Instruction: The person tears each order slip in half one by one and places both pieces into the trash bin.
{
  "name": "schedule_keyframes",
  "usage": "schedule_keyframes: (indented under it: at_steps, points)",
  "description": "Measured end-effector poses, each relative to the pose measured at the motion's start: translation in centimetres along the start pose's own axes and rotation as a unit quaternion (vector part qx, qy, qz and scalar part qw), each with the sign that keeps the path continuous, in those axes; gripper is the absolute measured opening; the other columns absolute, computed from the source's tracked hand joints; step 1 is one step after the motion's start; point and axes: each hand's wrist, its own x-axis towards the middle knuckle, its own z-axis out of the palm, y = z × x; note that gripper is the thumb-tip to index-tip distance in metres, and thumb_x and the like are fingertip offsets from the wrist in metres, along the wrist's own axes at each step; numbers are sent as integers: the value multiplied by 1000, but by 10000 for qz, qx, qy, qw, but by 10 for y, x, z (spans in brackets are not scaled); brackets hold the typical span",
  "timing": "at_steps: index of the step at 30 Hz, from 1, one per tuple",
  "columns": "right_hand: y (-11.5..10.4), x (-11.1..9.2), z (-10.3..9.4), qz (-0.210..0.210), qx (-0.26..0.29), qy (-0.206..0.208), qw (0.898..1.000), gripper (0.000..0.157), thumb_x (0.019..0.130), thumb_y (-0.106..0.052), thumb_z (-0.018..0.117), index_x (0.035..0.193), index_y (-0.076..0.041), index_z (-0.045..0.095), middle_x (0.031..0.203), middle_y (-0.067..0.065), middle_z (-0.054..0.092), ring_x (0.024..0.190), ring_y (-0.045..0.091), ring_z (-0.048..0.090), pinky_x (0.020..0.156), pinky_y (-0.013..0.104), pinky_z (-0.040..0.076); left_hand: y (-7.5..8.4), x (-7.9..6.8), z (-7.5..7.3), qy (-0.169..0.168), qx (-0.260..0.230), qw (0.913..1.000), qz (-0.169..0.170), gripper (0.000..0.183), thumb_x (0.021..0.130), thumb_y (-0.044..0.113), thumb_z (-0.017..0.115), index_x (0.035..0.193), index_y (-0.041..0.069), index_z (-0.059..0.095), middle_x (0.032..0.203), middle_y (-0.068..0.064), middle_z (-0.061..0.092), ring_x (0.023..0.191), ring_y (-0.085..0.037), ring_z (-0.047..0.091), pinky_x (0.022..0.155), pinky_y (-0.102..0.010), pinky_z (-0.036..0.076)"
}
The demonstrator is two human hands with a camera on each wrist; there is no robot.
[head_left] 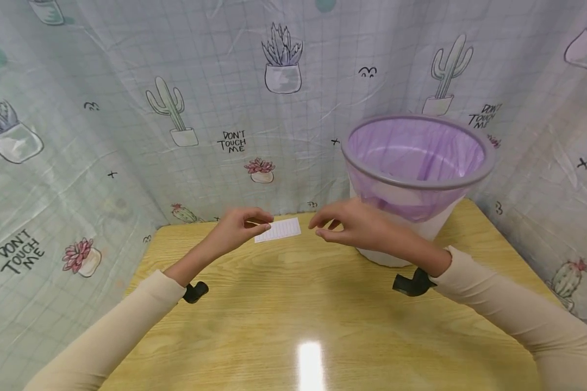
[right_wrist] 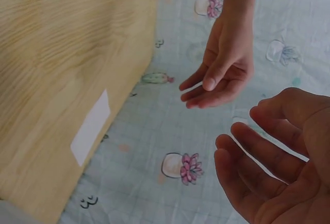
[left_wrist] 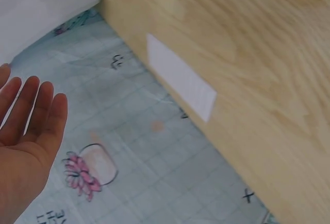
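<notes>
A white paper slip [head_left: 285,228] with faint ruled lines lies flat near the back edge of the wooden table. In the head view my left hand [head_left: 243,227] overlaps its left end, fingers loosely bent with nothing between them. The left wrist view shows that palm [left_wrist: 26,149] and its fingers apart from the slip [left_wrist: 181,78]. My right hand [head_left: 348,221] hovers to the slip's right, in front of the bin, fingers relaxed and holding nothing. Both hands face each other in the right wrist view, the left [right_wrist: 227,69] beyond the right [right_wrist: 283,167], with a gap between them.
On the table's right side stands a white bin [head_left: 440,221] lined with a thin purple bag [head_left: 406,198] under a purple-grey ring. A curtain [head_left: 200,92] printed with cacti hangs behind and along both sides. Light glares off the table [head_left: 254,315] at the front.
</notes>
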Motion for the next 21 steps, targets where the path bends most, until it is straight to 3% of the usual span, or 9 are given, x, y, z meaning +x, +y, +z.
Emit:
schedule_keyframes:
  at_steps: [5, 9, 16, 21]
  points:
    - [9, 4, 17, -86, -416, 264, 9987, 15, 95, -13, 71, 109, -9, 75, 106, 4, 76, 95, 19, 73, 78, 38, 60, -21, -3, 11, -127, 253, 9995, -123, 21, 100, 12, 67, 119, 5, 73, 120, -11, 72, 109, -27, 70, 92, -39, 58]
    - [21, 7, 31, -19, -542, 361, 9979, 16, 94, -15, 72, 109, -8, 75, 105, 4, 76, 96, 21, 73, 79, 38, 60, -37, -3, 13, -102, 357, 9991, -191, 23, 100, 11, 67, 121, 4, 72, 122, -12, 71, 111, -30, 69, 94, -42, 57]
    - [47, 16, 58, 4, -628, 143, 9979, 21, 97, -21, 71, 113, -8, 76, 109, 6, 76, 99, 23, 72, 80, 38, 58, -64, 1, 15, -53, 553, 9980, -292, 26, 99, 13, 69, 123, 4, 71, 127, -15, 69, 116, -36, 66, 98, -48, 54]
    - [64, 29, 77, 40, -611, -148, 9980, 24, 98, -25, 70, 116, -9, 75, 115, 6, 74, 108, 23, 70, 92, 39, 56, -86, 4, 16, -109, 910, 9955, -231, 30, 98, 15, 70, 125, 3, 70, 129, -15, 68, 118, -37, 64, 98, -51, 53]
